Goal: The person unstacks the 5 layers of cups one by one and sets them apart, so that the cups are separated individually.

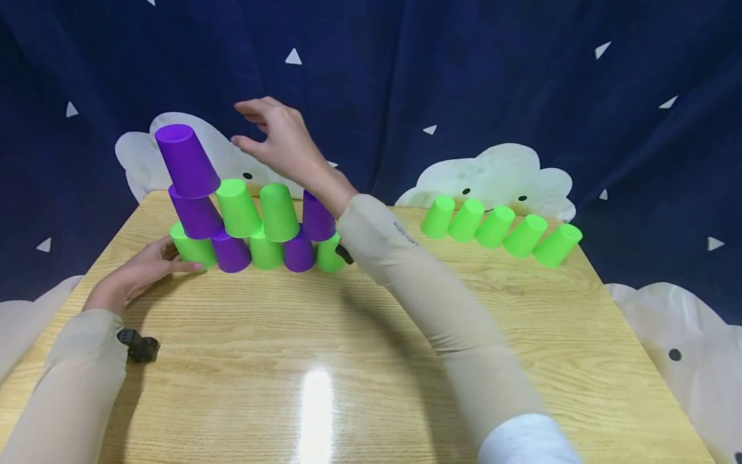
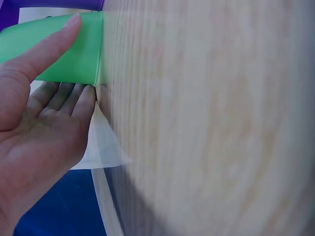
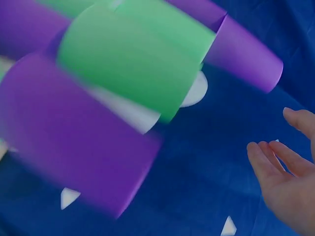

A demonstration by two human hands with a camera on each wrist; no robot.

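My left hand holds the green cup at the left end of the bottom row. Its thumb lies along the cup's front and its other fingers touch the side, as the left wrist view shows. Up in the air, my right hand has loosely bent fingers and nothing in them. It is right of the top purple cup, apart from it. That cup stands upside down above the second row, whose visible cups are a purple cup, green cup, another green cup and a purple cup.
Below stand a purple cup, green cup, purple cup and a green cup partly behind my right wrist. Several green cups line up at the table's back right. A dark blue curtain hangs behind the wooden table.
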